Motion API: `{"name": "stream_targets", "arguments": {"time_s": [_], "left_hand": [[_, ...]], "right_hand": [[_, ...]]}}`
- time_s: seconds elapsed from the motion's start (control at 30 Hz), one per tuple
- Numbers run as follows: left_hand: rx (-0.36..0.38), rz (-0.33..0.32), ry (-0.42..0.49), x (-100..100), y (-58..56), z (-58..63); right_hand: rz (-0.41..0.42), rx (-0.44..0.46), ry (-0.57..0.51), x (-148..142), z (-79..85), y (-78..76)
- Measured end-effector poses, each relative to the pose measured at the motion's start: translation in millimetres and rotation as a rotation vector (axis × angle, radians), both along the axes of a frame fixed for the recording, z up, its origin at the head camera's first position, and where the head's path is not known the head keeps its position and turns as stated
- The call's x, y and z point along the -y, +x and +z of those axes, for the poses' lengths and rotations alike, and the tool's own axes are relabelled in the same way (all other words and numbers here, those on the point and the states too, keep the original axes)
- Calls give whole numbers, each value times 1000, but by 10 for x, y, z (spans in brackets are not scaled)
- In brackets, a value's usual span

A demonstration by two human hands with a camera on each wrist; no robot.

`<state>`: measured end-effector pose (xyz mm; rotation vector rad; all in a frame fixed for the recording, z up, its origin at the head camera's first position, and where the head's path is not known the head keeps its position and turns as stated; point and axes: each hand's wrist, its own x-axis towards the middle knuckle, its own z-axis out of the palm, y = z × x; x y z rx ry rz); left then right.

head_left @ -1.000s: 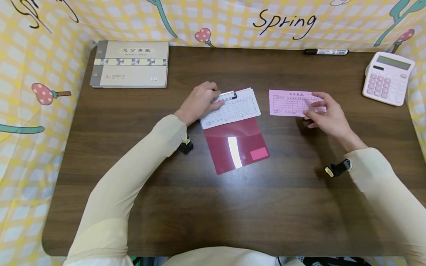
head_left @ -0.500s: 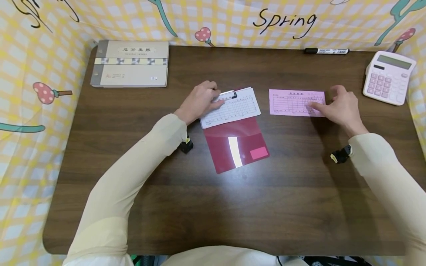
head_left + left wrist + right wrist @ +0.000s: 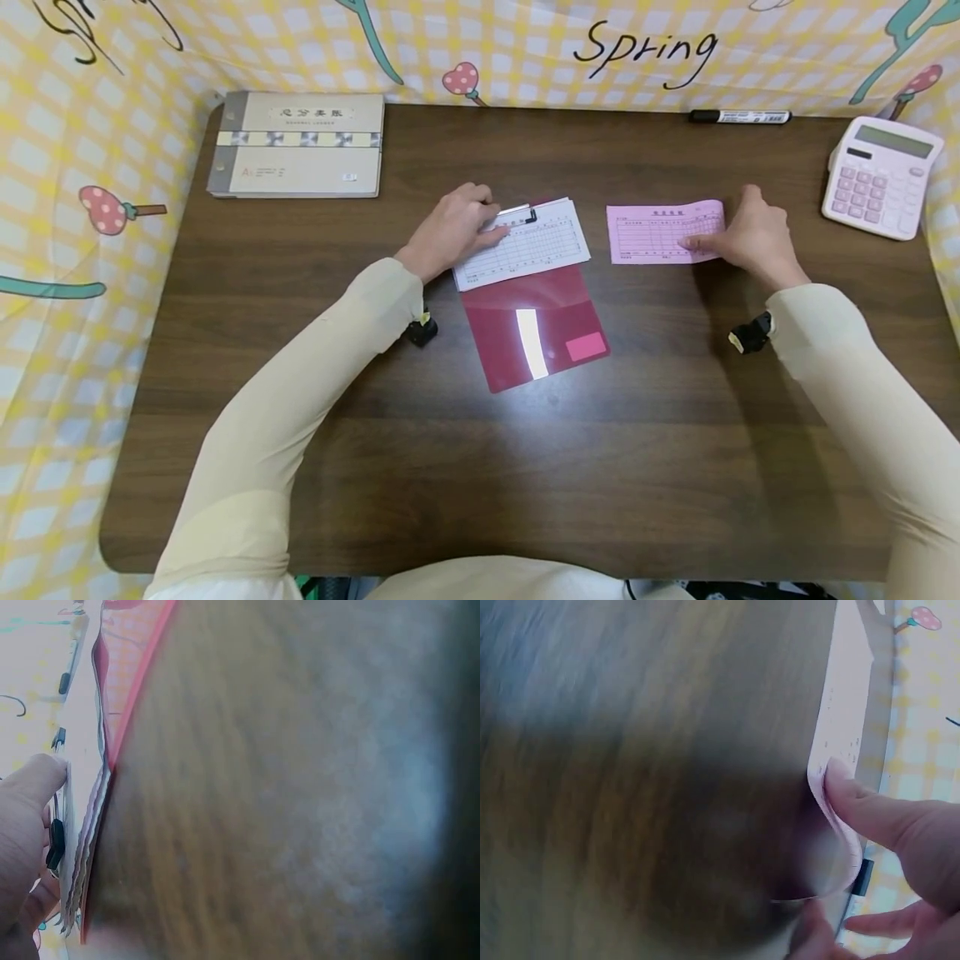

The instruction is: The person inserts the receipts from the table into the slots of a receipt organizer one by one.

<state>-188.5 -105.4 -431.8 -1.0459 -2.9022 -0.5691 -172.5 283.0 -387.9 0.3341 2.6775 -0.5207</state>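
Note:
On the table's middle lies a dark red clipboard [image 3: 531, 337] with several white printed forms [image 3: 551, 237] under its metal clip [image 3: 513, 217]. My left hand [image 3: 452, 227] holds the clip end, thumb across the forms and fingers curled by the clip. In the left wrist view, the thumb [image 3: 41, 776] lies beside the clip above the layered paper edges. Right of the clipboard is a pink printed form [image 3: 652, 235]. At its right end my right hand [image 3: 757, 237] pinches it, thumb on top. The right wrist view shows the form [image 3: 844, 712] curling downward between thumb and fingers.
A grey ledger [image 3: 300, 158] lies at the back left. A black marker [image 3: 741, 117] is along the back edge, and a white calculator [image 3: 881, 179] stands at the back right. Yellow checked cloth [image 3: 525, 50] hangs behind the table [image 3: 450, 492].
My right hand moved out past the pink form's right end, then came back left and lower with its fingers at that edge. That end now curls up. My left hand has stayed put.

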Motion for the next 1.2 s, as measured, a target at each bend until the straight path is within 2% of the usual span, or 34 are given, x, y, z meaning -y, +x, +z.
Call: {"name": "stream_targets", "arguments": {"time_s": [0.2, 0.43, 0.53, 0.67, 0.77, 0.9, 1.2], "left_hand": [[-3, -10, 0, -1, 5, 0], [-13, -4, 1, 15, 9, 12], [-6, -3, 4, 11, 4, -1], [-14, -11, 4, -4, -5, -19], [-22, -14, -4, -8, -3, -18], [-23, -14, -10, -3, 7, -9], [-27, -20, 6, -9, 5, -7]], "right_hand": [[-39, -65, -145, -8, -59, 73], [-91, -164, -256, 47, -112, 107], [-93, -224, -278, 58, -132, 140], [-48, -302, -264, 40, -152, 202], [-24, -302, -265, 27, -158, 241], [-54, -284, -305, 17, -182, 284], [-116, -267, -504, -35, -247, 396]]}}
